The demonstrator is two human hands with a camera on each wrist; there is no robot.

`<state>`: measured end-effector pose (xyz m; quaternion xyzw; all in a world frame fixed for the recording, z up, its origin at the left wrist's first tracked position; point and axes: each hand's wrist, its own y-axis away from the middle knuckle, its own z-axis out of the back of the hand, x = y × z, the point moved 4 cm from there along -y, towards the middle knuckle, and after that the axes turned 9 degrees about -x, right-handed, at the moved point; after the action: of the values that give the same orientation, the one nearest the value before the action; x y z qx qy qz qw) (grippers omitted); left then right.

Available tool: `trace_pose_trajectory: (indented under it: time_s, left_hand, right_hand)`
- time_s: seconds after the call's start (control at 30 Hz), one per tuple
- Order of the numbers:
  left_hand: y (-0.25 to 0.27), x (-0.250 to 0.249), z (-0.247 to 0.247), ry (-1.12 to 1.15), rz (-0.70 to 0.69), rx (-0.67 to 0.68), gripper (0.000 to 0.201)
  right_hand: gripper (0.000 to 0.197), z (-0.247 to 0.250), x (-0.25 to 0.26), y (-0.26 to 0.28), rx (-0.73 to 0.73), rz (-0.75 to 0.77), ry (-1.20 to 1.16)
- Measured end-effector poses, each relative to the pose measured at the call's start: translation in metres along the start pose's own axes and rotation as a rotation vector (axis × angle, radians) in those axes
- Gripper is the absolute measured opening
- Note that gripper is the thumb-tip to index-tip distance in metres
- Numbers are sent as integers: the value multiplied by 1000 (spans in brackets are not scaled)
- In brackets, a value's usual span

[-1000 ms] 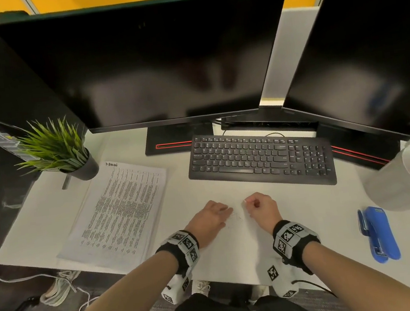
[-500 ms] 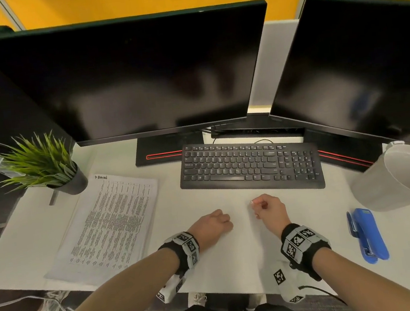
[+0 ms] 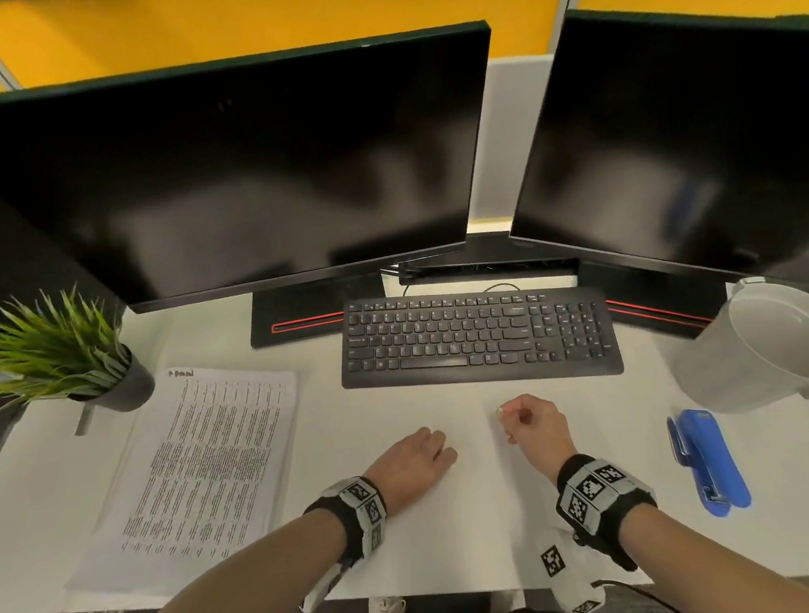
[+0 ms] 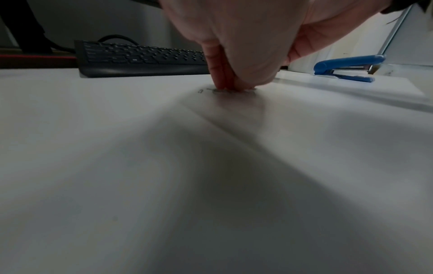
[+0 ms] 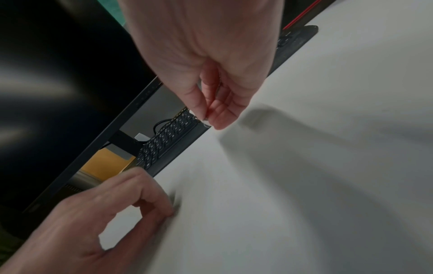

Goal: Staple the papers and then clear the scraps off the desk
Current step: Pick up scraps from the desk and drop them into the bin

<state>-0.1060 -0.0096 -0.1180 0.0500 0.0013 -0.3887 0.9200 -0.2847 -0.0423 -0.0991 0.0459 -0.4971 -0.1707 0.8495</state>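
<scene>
My right hand [image 3: 501, 413] hovers just above the white desk [image 3: 468, 526] in front of the keyboard, thumb and forefinger pinching a tiny white scrap [image 3: 499, 410]; the right wrist view shows that scrap [image 5: 203, 120] between the fingertips. My left hand [image 3: 447, 452] sits a little to the left, fingers curled, tips bunched down on the desk around a small grey scrap [image 4: 221, 90]. Another bent staple bit [image 4: 200, 90] lies just beside them. The printed papers [image 3: 199, 470] lie flat at the left. A blue stapler [image 3: 707, 458] lies at the right.
A black keyboard [image 3: 476, 338] lies behind my hands, under two dark monitors [image 3: 251, 172]. A white bin [image 3: 775, 344] stands tilted at the right, beyond the stapler. A potted plant [image 3: 60, 355] stands at the papers' far left corner. The desk's front edge is under my wrists.
My right hand has lifted off the desk and drawn right with a scrap pinched in it. The left hand has curled tighter and stayed in place. The head view has tilted up.
</scene>
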Motion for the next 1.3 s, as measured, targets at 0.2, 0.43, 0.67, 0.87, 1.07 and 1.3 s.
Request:
trace_pose_trajectory:
  time_s: [0.2,0.43,0.67,0.87,1.07,1.3]
  left_hand:
    - [1,2,9,187,136,-59,26]
    - [0,40,29,843,698,-314,22]
    - [-59,27,99,909,506,-436,14]
    - [-145,-35,156,887,259,-476,15]
    - [-224,-94,183,893,170,-463,19]
    - [-289,-133,192,846,169,-393,19]
  right_hand:
    - [19,2,-3,0,-15,-16,-9]
    - [19,10,-5,3,-10,-64,-94]
    - [12,84,18,10,-106,-6,-271]
    - [12,240,35,-34,-603,142,-31]
    - [24,287,17,-53,-660,59,514]
    - [19,289,7,-18,-846,147,397]
